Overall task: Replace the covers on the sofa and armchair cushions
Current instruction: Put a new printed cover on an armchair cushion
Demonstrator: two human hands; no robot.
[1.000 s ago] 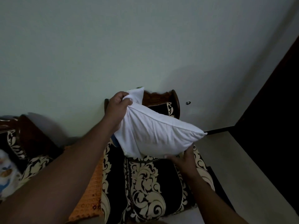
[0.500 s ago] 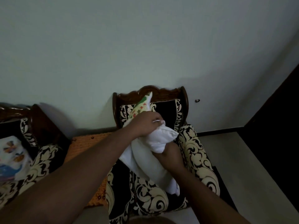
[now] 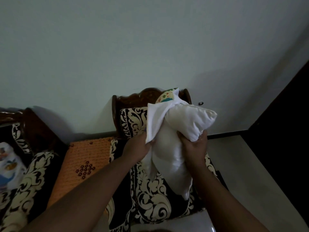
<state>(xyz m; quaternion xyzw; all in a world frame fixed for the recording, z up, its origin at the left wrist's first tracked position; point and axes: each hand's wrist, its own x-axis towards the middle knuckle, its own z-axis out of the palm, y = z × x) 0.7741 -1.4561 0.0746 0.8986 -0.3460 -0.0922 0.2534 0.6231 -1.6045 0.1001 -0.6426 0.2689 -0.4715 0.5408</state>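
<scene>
The person held a white cushion (image 3: 182, 131) up over the armchair (image 3: 150, 195), in front of its backrest. The right hand (image 3: 194, 144) gripped the cushion's bare body from below, fingers curled into the stuffing. The left hand (image 3: 138, 146) pinched a loose white flap of the cover (image 3: 155, 121), which hung beside the cushion rather than over it. Most of the cover looked turned inside out, with a patch of coloured print (image 3: 166, 97) showing at the top behind the cushion.

By this look, the step in hand was working this cover over the cushion, or off it; the frame alone did not settle which. Either way this cushion was unfinished: much of its white filling was bare and the cover bunched near one end.

To the left, on another seat (image 3: 25, 181), lay a cushion with a printed cover (image 3: 8, 164), whether finished or not could not be told. Between the two seats stood an orange-covered side table (image 3: 80, 164). How many cushions remained could not be judged from here.
</scene>
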